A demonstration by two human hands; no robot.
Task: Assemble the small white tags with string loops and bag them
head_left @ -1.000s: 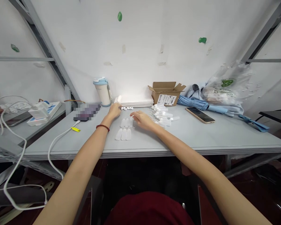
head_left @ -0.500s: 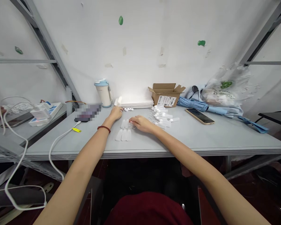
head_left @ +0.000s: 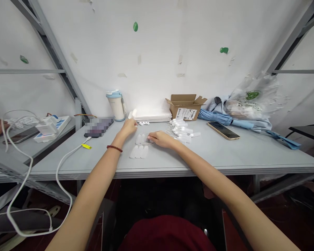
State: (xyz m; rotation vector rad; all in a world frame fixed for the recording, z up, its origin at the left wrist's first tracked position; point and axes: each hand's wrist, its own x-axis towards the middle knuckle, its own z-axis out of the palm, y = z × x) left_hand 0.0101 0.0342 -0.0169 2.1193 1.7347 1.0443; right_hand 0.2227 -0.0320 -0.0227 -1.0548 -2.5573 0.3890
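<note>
Both my arms reach over a grey table (head_left: 225,157). My left hand (head_left: 128,127), a red bead bracelet on its wrist, rests near several tiny white caps (head_left: 144,123); its fingers are curled and hidden from me. My right hand (head_left: 161,138) lies palm down with fingers bent, touching a row of small white oblong pieces (head_left: 141,138). Three more white pieces (head_left: 139,152) lie side by side just in front. A heap of small white bottles with wire loops (head_left: 181,129) sits right of my right hand.
Along the wall stand a white cup with a blue lid (head_left: 116,105), a stack of white sheets (head_left: 153,116) and an open cardboard box (head_left: 185,106). A phone (head_left: 223,130), blue umbrella (head_left: 225,118) and plastic bag (head_left: 253,97) lie right. A charging cable (head_left: 68,155) and power strip (head_left: 51,125) lie left.
My right hand has slid a little toward me along the row of white pieces. My left hand stays near the small caps. The camera tilted slightly downward.
</note>
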